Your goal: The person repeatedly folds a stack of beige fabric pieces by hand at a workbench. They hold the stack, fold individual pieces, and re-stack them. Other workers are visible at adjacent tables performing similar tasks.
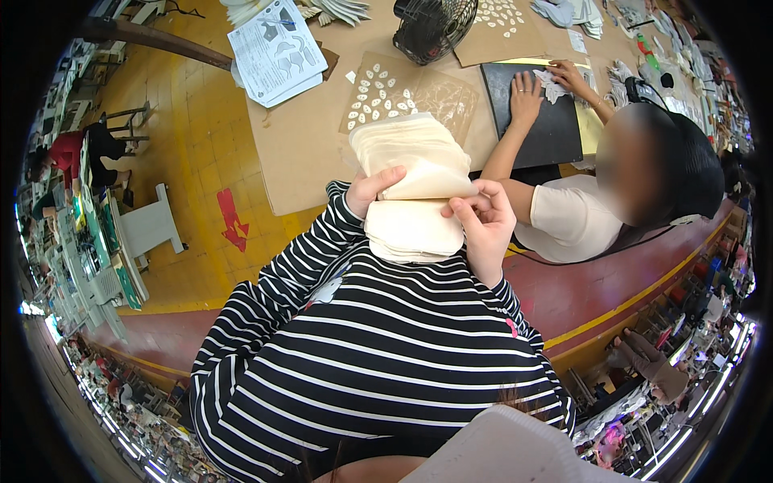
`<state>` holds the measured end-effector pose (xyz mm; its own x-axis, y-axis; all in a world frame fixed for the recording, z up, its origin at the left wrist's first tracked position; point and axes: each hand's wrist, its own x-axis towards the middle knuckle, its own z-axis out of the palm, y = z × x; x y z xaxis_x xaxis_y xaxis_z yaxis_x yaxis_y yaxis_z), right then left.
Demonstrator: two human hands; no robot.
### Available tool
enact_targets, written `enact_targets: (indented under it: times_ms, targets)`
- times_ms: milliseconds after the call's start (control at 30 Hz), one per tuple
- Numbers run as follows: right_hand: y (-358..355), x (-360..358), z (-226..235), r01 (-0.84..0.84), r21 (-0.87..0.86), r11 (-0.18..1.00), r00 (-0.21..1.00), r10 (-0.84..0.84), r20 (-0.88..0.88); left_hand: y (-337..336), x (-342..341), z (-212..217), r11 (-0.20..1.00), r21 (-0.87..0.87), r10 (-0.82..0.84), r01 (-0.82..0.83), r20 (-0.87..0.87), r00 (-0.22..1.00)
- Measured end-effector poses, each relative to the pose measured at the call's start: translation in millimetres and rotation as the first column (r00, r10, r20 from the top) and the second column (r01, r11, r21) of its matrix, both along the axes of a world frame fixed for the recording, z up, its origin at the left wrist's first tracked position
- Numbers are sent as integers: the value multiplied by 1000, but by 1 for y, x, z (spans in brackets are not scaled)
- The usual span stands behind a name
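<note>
A thick stack of cream cut fabric pieces [415, 149] is held in front of my chest, just over the table's near edge. My left hand [372, 191] grips its left side, thumb on top and the other fingers hidden beneath. Some pieces are folded down toward me, and these lower cream pieces [415, 229] lie against my striped shirt. At the right side of the fold, my right hand [485, 221] pinches the edge of a piece between thumb and fingers.
The brown-covered table [302, 153] carries a printed sheet [278, 52], a clear sheet with small white oval pieces [382, 92] and a black fan [435, 28]. On my right, a co-worker [580, 193] has both hands at a black board [535, 117] with pale cut pieces.
</note>
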<state>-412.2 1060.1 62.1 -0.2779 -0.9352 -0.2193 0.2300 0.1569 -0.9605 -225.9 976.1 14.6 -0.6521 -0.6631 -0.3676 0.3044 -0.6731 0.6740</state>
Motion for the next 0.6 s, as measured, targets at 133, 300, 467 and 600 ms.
enact_targets:
  times_ms: [133,300,467,600]
  targets:
    - [-1,-1,0,11,24,1000,984,-7,-176,1,1,-16,989,144,53,-21,-220,974]
    - [-4,3,-3,99,-105,990,942,-127,-311,1,0,-15,989,139,74,-45,-211,975]
    - [-2,3,-5,94,-222,970,898,-179,-401,1,-1,-16,986,161,76,-35,-257,963]
    - [0,-1,-11,54,-237,970,875,-161,-457,2,-1,-18,985,170,73,-26,-275,959]
